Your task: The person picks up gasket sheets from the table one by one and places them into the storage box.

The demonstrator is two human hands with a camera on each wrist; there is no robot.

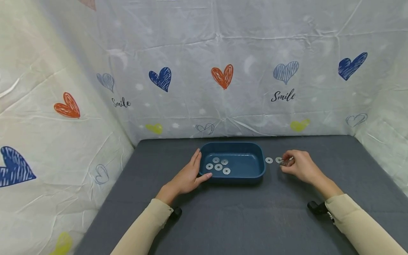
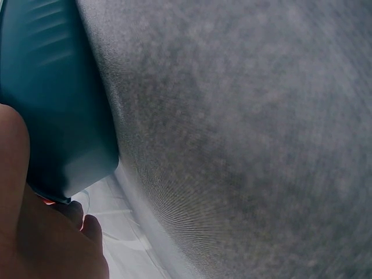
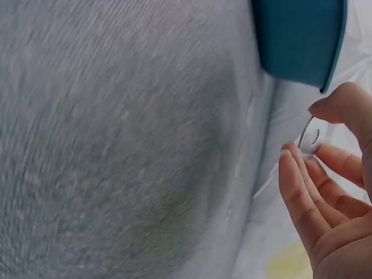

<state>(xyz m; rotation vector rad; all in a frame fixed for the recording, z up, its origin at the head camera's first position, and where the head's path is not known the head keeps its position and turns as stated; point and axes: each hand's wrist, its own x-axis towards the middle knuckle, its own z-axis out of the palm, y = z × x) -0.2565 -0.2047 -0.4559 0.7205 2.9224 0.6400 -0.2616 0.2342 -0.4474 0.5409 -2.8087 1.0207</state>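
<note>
My left hand (image 1: 186,176) grips the left end of a blue rectangular tray (image 1: 232,180), its fingers along the left side and its thumb at the front rim. In the left wrist view the thumb lies against the tray's wall (image 2: 64,110). Several flat metal washers (image 1: 218,167) lie inside, in the left half. Right of the tray my right hand (image 1: 301,164) pinches a washer (image 3: 311,139) between thumb and fingertips, just above the table. Two washers lie on the cloth between tray and hand: one near the tray (image 1: 269,160), the other by the fingertips (image 1: 278,160).
Dark grey cloth (image 1: 236,219) covers the table. A white curtain (image 1: 191,102) printed with hearts hangs behind the table's back edge and along both sides. Each wrist carries a small black device, one under the left sleeve (image 1: 176,213) and one at the right (image 1: 316,207).
</note>
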